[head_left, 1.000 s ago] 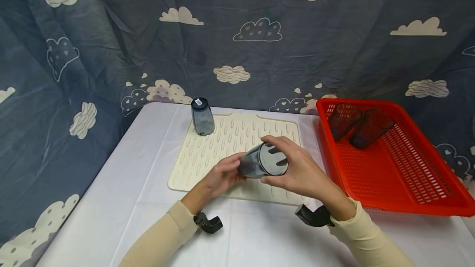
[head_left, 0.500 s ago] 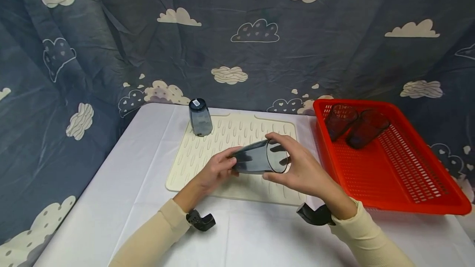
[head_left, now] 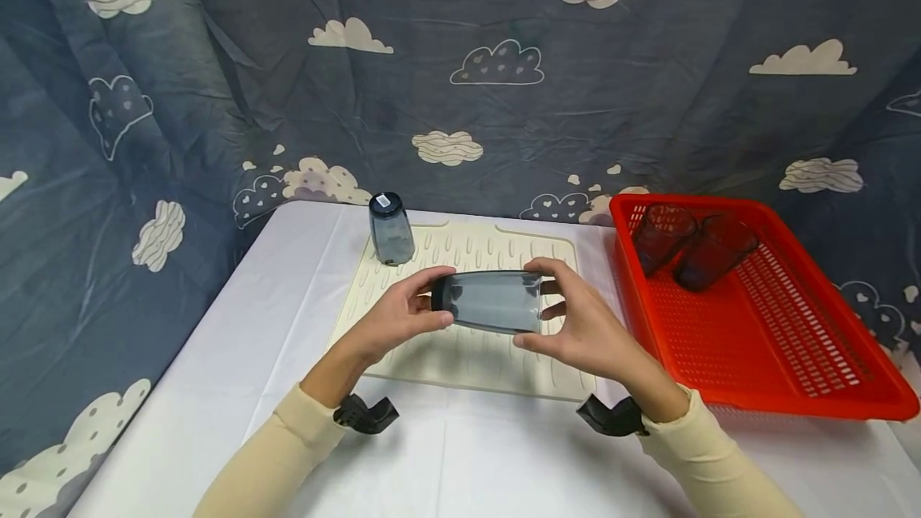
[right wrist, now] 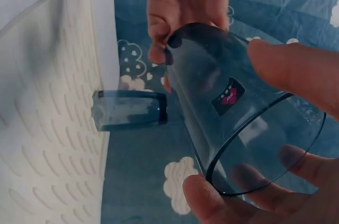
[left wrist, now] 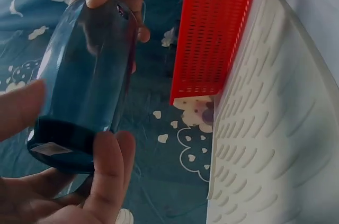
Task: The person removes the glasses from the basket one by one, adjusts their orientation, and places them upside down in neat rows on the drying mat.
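Held on its side above the cream drying mat, a smoky grey tumbler spanned end to end between both hands: left hand curled round the thick base, thumb and fingers pinching it, right hand wrapped round the open rim with fingertips just at the lip. Gripped at both ends that way, likely for steady turning without a slip. Farther back on the mat, near its left corner, a second tumbler standing mouth down, well placed for draining. At the right, on the white tabletop, a red basket with two dark tumblers lying tilted inside, apart from the hands.
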`<state>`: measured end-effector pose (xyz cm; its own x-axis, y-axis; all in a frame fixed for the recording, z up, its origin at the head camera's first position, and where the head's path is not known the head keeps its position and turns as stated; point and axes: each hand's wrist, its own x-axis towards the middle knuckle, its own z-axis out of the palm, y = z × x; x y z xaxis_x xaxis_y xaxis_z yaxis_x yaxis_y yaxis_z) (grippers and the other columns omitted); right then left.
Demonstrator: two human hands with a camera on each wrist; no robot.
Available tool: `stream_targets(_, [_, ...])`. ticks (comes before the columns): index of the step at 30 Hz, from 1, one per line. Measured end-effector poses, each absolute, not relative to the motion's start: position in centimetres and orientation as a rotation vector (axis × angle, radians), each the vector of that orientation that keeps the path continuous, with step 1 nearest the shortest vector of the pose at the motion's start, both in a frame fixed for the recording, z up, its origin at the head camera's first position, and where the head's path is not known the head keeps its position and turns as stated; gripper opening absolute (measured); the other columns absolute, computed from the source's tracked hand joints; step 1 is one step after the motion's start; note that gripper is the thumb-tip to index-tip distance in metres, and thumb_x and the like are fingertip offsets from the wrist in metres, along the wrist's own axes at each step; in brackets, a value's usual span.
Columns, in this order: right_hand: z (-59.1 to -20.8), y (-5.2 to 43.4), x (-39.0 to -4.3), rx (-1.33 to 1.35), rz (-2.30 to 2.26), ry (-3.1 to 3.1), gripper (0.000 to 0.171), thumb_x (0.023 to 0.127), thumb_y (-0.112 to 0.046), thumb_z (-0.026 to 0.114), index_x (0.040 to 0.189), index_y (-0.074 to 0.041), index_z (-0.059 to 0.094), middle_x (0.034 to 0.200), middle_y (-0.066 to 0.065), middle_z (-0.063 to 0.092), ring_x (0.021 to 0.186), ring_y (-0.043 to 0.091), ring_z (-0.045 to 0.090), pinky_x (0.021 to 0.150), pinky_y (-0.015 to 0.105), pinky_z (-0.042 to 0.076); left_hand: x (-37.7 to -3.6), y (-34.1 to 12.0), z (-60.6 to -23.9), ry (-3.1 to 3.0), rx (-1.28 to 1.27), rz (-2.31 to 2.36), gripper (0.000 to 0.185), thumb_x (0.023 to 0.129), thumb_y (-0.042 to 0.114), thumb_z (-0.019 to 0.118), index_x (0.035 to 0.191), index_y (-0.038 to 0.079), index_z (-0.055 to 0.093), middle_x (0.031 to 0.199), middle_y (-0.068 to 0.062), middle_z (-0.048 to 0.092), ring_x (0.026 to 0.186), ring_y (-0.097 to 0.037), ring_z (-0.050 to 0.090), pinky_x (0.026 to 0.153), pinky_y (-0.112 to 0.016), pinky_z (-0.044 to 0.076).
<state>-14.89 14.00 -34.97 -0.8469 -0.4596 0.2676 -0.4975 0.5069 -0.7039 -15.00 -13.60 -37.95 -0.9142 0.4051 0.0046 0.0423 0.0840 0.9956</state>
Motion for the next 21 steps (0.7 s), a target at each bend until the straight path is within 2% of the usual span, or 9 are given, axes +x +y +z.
stream_targets(6, [-35.1, 14.1, -14.9, 0.899, 1.352, -2.644, 0.085, 0.065, -0.008, 0.091, 0.135, -0.009, 0.043, 0.128, 0.010, 0.057, 0.105, 0.024, 0.063, 0.080, 0.030, 0.060, -14.3, -13.7, -37.4, 2.262, 0.521, 1.790, 0.065, 0.092, 0.012, 0.070, 0.149, 0.013, 0.041, 0.139, -0.018, 0.051, 0.108, -0.023, 0.061, 0.089, -0.027, 0.054])
stream_targets(10, [-35.0, 14.4, -14.8, 0.889, 1.406, -2.621, 0.085, 0.065, -0.005, 0.090, 0.136, -0.011, 0.042, 0.128, 0.009, 0.056, 0.106, 0.023, 0.061, 0.082, 0.026, 0.058, -14.5, -13.6, -36.8, 2.369, 0.628, 1.727, 0.064, 0.091, 0.011, 0.071, 0.148, 0.011, 0.042, 0.136, -0.017, 0.053, 0.108, -0.025, 0.062, 0.092, -0.033, 0.053])
stream_targets(14, [-35.0, 14.7, -14.7, 0.837, 1.469, -2.608, 0.088, 0.067, -0.003, 0.089, 0.139, -0.013, 0.038, 0.131, 0.009, 0.055, 0.110, 0.025, 0.061, 0.086, 0.022, 0.056, -15.1, -13.4, -35.7, 2.449, 0.738, 1.646, 0.069, 0.086, 0.010, 0.077, 0.146, 0.010, 0.044, 0.134, -0.014, 0.055, 0.105, -0.024, 0.063, 0.093, -0.034, 0.054])
stream_targets(21, [-34.8, 14.6, -15.3, 0.773, 1.546, -2.577, 0.086, 0.072, -0.004, 0.087, 0.141, -0.008, 0.034, 0.134, 0.013, 0.048, 0.113, 0.030, 0.059, 0.088, 0.015, 0.053, -16.4, -13.4, -32.7, 2.550, 0.758, 1.485, 0.069, 0.084, 0.017, 0.079, 0.145, 0.015, 0.047, 0.121, -0.010, 0.063, 0.094, -0.022, 0.065, 0.083, -0.033, 0.054])
